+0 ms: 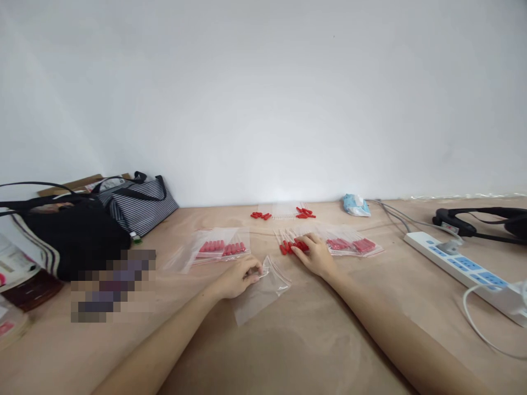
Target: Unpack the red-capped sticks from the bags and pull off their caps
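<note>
My left hand (241, 277) is closed, its thumb and fingers pinching the upper edge of a clear zip bag (257, 299) that lies slanted on the table. Nothing red shows inside this bag. My right hand (316, 256) reaches over a row of small red-handled sticks with thin pale shafts (285, 248). Its thumb and fingers are apart, with the fingertips at the red handles; the contact is partly hidden. Left of the row, a clear bag (212, 249) contains several red pieces. Another filled bag (349, 245) lies just right of my right hand.
Two groups of red pieces, a left one (261, 215) and a right one (305, 212), lie near the wall. A blue-white packet (356, 204), a power strip (461, 269) with cables and a black headset (473, 219) are at right. Black (90, 236) and striped bags (144, 206) stand left.
</note>
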{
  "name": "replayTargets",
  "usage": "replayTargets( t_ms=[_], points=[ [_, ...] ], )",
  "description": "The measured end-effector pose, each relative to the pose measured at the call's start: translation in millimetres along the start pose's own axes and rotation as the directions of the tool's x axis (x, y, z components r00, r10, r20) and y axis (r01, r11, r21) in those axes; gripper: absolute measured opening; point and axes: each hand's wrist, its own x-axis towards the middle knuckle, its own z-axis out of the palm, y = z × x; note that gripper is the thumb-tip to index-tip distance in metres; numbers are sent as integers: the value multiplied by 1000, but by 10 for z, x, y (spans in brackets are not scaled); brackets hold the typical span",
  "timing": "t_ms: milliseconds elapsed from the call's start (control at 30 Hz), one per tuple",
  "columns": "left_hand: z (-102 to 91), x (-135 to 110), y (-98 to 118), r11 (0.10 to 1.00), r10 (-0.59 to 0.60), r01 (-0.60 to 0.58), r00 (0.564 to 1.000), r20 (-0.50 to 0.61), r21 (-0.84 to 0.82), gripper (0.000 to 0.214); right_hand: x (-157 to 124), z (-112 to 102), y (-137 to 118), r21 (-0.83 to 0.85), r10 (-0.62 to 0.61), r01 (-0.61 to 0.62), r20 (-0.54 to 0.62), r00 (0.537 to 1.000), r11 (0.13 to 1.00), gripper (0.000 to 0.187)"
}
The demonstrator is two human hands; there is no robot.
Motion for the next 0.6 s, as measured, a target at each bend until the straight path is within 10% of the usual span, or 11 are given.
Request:
replayTargets(
  t_ms=[267,600],
  points=[
    [139,11,-76,987,-36,28,998,-48,-158,13,-140,34,-617,105,65,-86,186,980,991,31],
    [214,-21,-99,980,-66,44,991,-113,-193,19,-208,225,-302,298,363,-393,153,919,870,32]
  ],
)
